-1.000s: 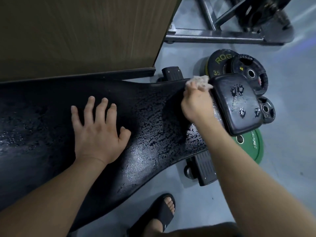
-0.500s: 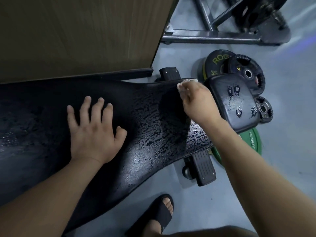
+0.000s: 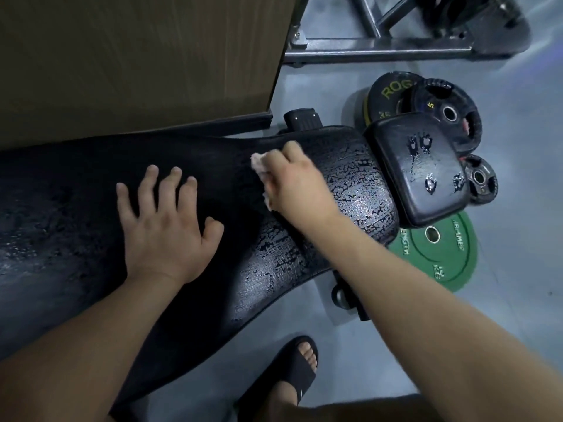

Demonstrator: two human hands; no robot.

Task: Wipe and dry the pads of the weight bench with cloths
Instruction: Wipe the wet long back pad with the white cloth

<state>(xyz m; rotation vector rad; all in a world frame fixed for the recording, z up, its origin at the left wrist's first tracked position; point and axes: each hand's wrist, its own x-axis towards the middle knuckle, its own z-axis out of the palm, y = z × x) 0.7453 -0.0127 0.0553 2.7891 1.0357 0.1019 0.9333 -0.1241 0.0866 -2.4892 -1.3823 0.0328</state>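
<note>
Head view takes in two bench pads: one long black vinyl pad, its skin cracked and glistening wet, and one small squarish black pad just past its end, torn in spots. One pale crumpled cloth lies on the long pad, gripped under the curled right hand. The left hand lies flat beside it on the same surface, fingers spread. Four round weight plates lie on the grey floor: three black, one green.

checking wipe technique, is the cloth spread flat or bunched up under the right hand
Bunched up. The cloth shows only as a crumpled wad beside the right hand, which grips it against the bench pad.
</note>
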